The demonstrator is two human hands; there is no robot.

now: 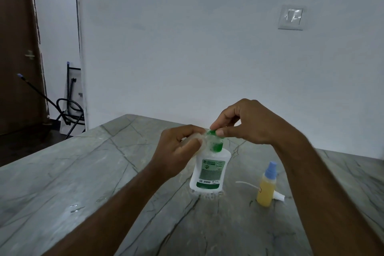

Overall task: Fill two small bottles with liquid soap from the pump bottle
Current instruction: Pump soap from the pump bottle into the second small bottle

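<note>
Count: one pump bottle (pixel 208 169), two small bottles, one loose spray head (pixel 278 196), two hands.
Pump bottle: it stood upright near the middle of the grey veined table (pixel 87 174); its body was white and translucent with a grey and green label facing the camera, and its pump top (pixel 216 141) was green.
Pump bottle contents: the level inside could not be told through the label.
Small clear bottle (pixel 197 138): it was held tilted at the pump's spout, touching or just beside the green top; it looked see-through and blurred, and what it held could not be told.
Small yellow bottle (pixel 266 187): it stood upright on the table to the right of the pump bottle, apart from it, filled nearly to the shoulder with yellow liquid and closed with a blue cap (pixel 271 167).
Spray head: white, with a thin white tube (pixel 247 184) curving off to the left, it lay on the table just beside the yellow bottle.
Left hand (pixel 176 151): its grip was curled round the small clear bottle.
Right hand (pixel 247 122): thumb and fingers pinched the green pump top from above.
Background: a pale wall with a white switch plate (pixel 291 17), and a dark door (pixel 18 52) at the left.
</note>
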